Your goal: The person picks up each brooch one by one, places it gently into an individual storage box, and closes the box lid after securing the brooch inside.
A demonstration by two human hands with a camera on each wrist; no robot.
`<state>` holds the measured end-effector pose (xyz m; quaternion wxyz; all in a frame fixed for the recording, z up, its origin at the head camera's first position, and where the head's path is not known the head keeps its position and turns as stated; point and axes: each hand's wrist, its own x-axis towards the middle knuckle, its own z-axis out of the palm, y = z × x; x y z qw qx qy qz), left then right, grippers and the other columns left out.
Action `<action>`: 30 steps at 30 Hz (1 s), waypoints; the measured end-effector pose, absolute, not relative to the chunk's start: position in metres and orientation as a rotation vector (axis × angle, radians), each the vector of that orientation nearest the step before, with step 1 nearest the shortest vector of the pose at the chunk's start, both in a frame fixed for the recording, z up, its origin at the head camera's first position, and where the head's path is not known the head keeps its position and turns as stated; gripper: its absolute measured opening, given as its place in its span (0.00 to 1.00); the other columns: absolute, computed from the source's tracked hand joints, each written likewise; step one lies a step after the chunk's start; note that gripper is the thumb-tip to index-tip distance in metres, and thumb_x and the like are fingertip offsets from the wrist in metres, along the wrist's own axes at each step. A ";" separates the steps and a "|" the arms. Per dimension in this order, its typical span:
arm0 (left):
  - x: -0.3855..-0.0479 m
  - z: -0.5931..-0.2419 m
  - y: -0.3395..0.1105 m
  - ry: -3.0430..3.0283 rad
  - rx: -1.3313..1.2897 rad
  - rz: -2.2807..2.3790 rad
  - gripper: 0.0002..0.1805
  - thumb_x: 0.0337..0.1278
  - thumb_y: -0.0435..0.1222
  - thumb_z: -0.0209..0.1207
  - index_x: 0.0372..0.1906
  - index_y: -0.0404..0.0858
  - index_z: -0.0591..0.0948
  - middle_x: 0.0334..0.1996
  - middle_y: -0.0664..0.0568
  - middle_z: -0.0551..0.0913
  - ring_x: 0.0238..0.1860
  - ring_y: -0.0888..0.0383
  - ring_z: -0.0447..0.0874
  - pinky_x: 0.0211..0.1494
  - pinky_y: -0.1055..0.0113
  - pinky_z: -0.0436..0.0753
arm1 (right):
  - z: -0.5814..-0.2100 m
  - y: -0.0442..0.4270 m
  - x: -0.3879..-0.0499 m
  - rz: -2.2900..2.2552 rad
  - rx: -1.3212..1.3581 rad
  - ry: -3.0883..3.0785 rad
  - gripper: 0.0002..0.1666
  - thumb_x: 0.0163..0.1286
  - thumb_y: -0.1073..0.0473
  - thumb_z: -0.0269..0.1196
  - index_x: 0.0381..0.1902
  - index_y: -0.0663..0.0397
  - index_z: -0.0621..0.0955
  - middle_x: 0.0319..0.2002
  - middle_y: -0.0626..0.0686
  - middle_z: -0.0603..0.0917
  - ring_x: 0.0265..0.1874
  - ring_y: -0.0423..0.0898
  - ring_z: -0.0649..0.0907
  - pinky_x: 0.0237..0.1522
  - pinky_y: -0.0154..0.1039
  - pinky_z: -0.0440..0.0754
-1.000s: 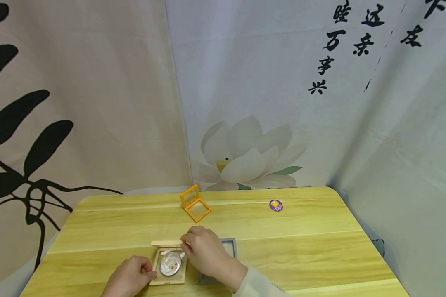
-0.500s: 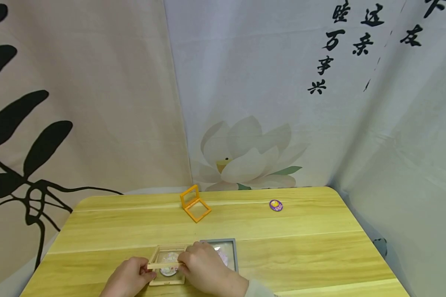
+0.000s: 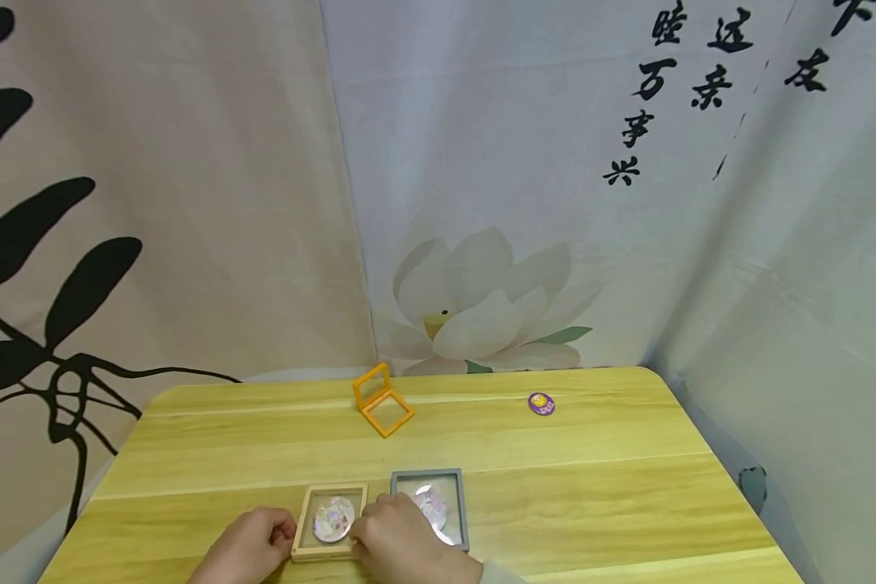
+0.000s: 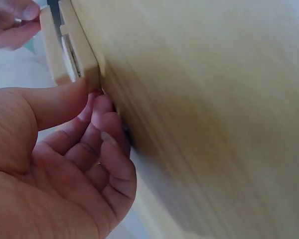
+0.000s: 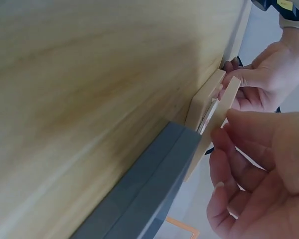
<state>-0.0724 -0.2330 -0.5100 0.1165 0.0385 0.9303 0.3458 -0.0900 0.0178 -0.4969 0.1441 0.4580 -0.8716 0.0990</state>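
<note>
A beige square frame (image 3: 331,488) lies near the table's front edge, a round shiny badge (image 3: 333,519) showing through its clear window. In both wrist views its lid (image 5: 223,110) stands slightly apart from its base (image 5: 202,100), with the badge's edge between. My left hand (image 3: 246,545) is at the frame's left side; in the left wrist view the thumb and fingers of that hand (image 4: 65,154) pinch the base's corner. My right hand (image 3: 409,539) pinches the lid at the right side, clearest in the right wrist view (image 5: 259,164).
Right of the beige frame lies a grey frame (image 3: 464,511) with a round badge inside, partly behind my right hand. An orange frame (image 3: 385,412) stands unfolded at the back of the table. A purple badge (image 3: 542,404) lies at the back right. Printed curtains hang behind.
The beige lid has swung down from standing at the back until nearly over the base. My right hand has moved toward me with it, uncovering more of the grey frame. The left hand has barely shifted.
</note>
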 end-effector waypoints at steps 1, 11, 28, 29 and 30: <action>-0.072 -0.510 -0.234 2.715 0.111 1.018 0.10 0.55 0.24 0.65 0.28 0.42 0.81 0.22 0.57 0.75 0.27 0.57 0.72 0.33 0.65 0.72 | -0.497 0.018 -0.090 0.276 1.321 -2.512 0.11 0.55 0.54 0.79 0.21 0.35 0.86 0.21 0.34 0.78 0.22 0.30 0.69 0.28 0.24 0.53; -0.070 -0.505 -0.230 2.686 -0.031 0.980 0.06 0.64 0.30 0.67 0.30 0.41 0.87 0.27 0.57 0.84 0.30 0.59 0.77 0.38 0.59 0.78 | -0.497 0.018 -0.089 0.223 1.342 -2.511 0.10 0.56 0.53 0.79 0.22 0.33 0.87 0.20 0.34 0.77 0.22 0.30 0.68 0.28 0.25 0.51; -0.066 -0.506 -0.231 2.637 0.039 1.052 0.11 0.64 0.34 0.69 0.25 0.41 0.83 0.20 0.57 0.79 0.24 0.57 0.73 0.29 0.64 0.72 | -0.500 0.017 -0.089 0.159 1.332 -2.486 0.09 0.57 0.51 0.78 0.24 0.30 0.88 0.23 0.33 0.81 0.24 0.31 0.71 0.28 0.27 0.51; -0.066 -0.505 -0.231 2.642 0.051 1.052 0.12 0.64 0.34 0.69 0.24 0.41 0.83 0.20 0.58 0.79 0.24 0.57 0.73 0.29 0.64 0.72 | -0.501 0.017 -0.089 0.155 1.332 -2.484 0.09 0.57 0.51 0.78 0.24 0.30 0.87 0.23 0.33 0.81 0.24 0.31 0.71 0.28 0.27 0.51; -0.066 -0.505 -0.231 2.645 0.058 1.052 0.12 0.63 0.34 0.70 0.24 0.41 0.83 0.20 0.58 0.79 0.24 0.57 0.73 0.29 0.64 0.72 | -0.501 0.017 -0.089 0.150 1.332 -2.482 0.09 0.57 0.50 0.78 0.24 0.30 0.87 0.23 0.33 0.81 0.24 0.31 0.71 0.28 0.27 0.51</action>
